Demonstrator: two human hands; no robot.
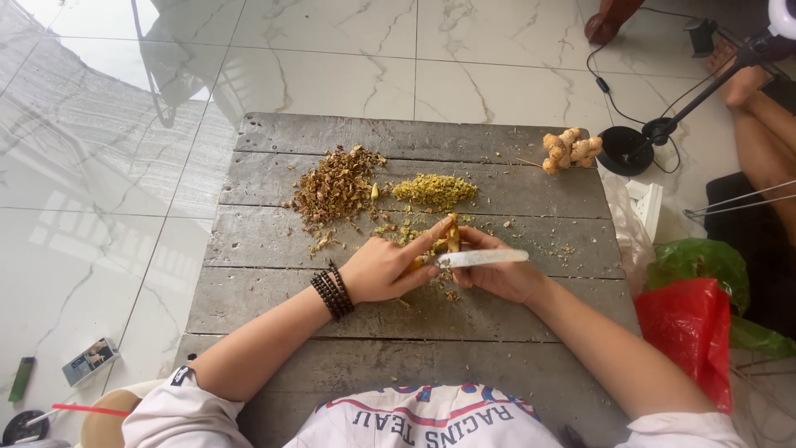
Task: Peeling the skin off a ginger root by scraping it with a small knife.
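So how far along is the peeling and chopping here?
Done: a pile of brown peelings and a pile of yellow chopped bits lie on the board. In hand: the left hand holds a small root piece while the right hand works it with a knife. Left: one whole knobbly root sits untouched at the far corner.

A red plastic bag [692, 332] and a green one [701, 261] lie right of the wooden surface [274, 290]; a black lamp stand [626, 149] and a green lighter [22, 378] sit on the tiled floor [83, 207].

peel heap [336, 187] ahead, bare boards [274, 290] left
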